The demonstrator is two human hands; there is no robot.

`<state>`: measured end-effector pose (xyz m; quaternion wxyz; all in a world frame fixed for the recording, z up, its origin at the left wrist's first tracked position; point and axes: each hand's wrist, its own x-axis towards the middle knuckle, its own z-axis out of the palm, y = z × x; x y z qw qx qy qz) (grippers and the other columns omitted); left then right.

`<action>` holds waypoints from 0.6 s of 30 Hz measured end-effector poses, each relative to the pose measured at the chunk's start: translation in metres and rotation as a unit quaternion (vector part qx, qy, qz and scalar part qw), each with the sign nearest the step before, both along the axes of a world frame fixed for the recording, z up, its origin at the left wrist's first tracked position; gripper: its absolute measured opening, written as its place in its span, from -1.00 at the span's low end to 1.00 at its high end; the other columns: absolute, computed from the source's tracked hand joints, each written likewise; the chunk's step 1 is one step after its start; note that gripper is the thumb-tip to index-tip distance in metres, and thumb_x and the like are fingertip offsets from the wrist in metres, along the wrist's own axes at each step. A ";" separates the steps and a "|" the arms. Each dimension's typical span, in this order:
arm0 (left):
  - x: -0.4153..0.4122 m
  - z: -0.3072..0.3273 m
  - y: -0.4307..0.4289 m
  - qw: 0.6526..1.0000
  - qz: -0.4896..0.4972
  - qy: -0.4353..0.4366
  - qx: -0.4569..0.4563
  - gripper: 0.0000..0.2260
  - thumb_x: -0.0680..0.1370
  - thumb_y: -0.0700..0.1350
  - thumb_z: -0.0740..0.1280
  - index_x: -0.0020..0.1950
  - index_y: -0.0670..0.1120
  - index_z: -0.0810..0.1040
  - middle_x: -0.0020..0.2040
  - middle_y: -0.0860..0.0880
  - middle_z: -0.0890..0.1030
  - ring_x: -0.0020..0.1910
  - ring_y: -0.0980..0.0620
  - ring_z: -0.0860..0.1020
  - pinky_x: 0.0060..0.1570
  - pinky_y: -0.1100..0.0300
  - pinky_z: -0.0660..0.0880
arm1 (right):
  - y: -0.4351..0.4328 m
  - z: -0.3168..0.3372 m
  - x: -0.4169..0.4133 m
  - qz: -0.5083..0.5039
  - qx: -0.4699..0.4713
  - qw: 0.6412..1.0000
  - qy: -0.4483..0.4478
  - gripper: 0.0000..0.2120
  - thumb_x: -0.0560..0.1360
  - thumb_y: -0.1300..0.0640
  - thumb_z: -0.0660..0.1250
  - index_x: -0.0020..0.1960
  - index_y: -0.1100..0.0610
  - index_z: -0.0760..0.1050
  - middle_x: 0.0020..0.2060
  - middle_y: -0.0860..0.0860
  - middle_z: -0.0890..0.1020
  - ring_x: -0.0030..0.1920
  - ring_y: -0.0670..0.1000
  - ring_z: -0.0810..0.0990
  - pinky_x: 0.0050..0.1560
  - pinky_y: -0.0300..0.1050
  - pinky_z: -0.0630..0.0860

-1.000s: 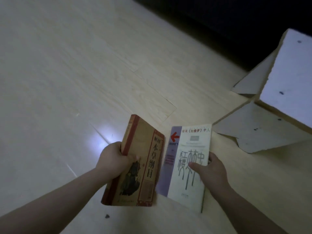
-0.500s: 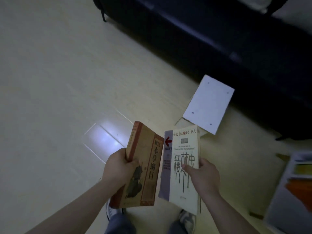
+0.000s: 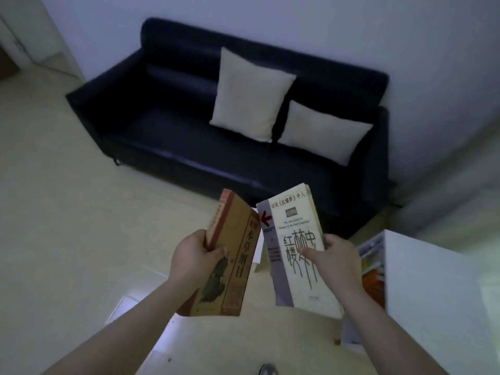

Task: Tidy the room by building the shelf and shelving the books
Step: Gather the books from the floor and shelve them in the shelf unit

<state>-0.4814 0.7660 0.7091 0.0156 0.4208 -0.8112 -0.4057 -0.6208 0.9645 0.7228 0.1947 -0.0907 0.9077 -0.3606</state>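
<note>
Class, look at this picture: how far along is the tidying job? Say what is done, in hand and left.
Done, apparently: a white shelf unit stands at the right, with colourful books already in it. In hand: the left hand grips a brown red-spined book; the right hand grips a cream-white book with a purple strip. Left: shelving these two; whether more books remain cannot be seen.

shelf [image 3: 433, 293]: cut by right edge; its books [image 3: 374, 280]: blurred

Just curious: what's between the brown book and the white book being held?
Just air: the head view shows a white flat panel on the beige floor through the gap.
</note>
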 end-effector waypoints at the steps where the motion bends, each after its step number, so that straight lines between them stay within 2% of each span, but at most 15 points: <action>1: -0.008 0.017 0.006 1.000 -0.011 0.012 0.000 -0.92 0.50 -0.04 0.38 -0.08 0.07 0.49 -0.22 0.17 0.57 -0.28 0.22 0.53 -0.41 0.35 0.35 | 0.009 0.017 -0.004 -0.008 -0.011 1.000 0.013 -0.85 0.41 0.03 0.48 -0.10 -0.05 0.52 -0.16 -0.07 0.69 -0.30 -0.15 0.65 -0.42 -0.30 0.47; 4: -0.035 0.063 0.029 0.997 -0.049 0.057 -0.002 -0.88 0.50 -0.01 0.38 -0.05 0.15 0.47 -0.17 0.17 0.61 -0.20 0.21 0.58 -0.35 0.34 0.42 | 0.050 0.057 -0.016 -0.066 -0.043 0.996 0.035 -0.85 0.40 0.01 0.49 -0.12 -0.05 0.52 -0.16 -0.07 0.69 -0.31 -0.18 0.64 -0.41 -0.31 0.45; 8: -0.077 0.101 0.066 0.993 -0.085 0.081 -0.013 -0.88 0.49 0.00 0.39 -0.07 0.15 0.47 -0.18 0.14 0.61 -0.21 0.21 0.58 -0.34 0.31 0.43 | 0.106 0.086 -0.035 -0.133 -0.087 0.986 0.048 -0.82 0.39 0.03 0.51 -0.09 0.09 0.60 -0.19 -0.02 0.71 -0.33 -0.14 0.64 -0.42 -0.29 0.44; 14: -0.141 0.118 0.134 0.990 -0.122 0.069 -0.019 -0.89 0.48 -0.01 0.41 -0.09 0.06 0.49 -0.19 0.10 0.61 -0.24 0.18 0.57 -0.38 0.29 0.40 | 0.200 0.103 -0.066 -0.237 -0.098 0.964 0.070 -0.85 0.35 0.03 0.53 -0.24 0.07 0.60 -0.38 -0.11 0.66 -0.39 -0.13 0.63 -0.43 -0.22 0.43; 18: -0.172 0.118 0.165 0.984 -0.170 0.060 -0.013 -0.90 0.48 -0.03 0.41 -0.08 0.04 0.51 -0.18 0.09 0.62 -0.23 0.16 0.59 -0.35 0.28 0.43 | 0.246 0.102 -0.080 -0.296 -0.085 0.949 0.071 -0.90 0.34 0.03 0.53 -0.26 0.01 0.62 -0.41 -0.14 0.65 -0.41 -0.12 0.63 -0.42 -0.22 0.45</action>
